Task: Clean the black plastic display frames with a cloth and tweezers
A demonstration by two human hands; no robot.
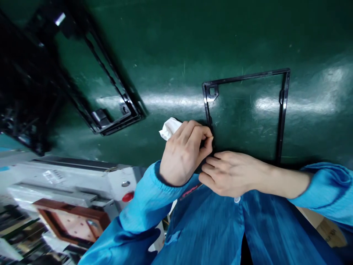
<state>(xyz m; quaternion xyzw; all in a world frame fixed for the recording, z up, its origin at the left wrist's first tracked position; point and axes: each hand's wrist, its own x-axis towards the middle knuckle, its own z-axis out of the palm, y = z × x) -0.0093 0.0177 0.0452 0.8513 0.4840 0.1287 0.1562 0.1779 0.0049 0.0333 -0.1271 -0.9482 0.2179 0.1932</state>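
Observation:
A thin black plastic frame (248,77) lies on the green work surface in front of me, with a small square-holed tab in its far left corner. My left hand (183,152) is closed, thumb and index finger pinched at the frame's left side. Crumpled white cloth or paper (168,129) sticks out behind its knuckles; whether the fingers grip it or it lies beneath them cannot be told. Close beside it, my right hand (231,173) has its fingers curled at the near left corner of the frame. Both hands cover that corner, and the fingertips are partly hidden.
More black frames (118,123) lie stacked at the left, beside a dark heap of black parts (24,84). Below left stands a pale machine housing with a red button (128,197) and a reddish-brown tray-like fixture (71,221). A cardboard box (329,232) shows at lower right.

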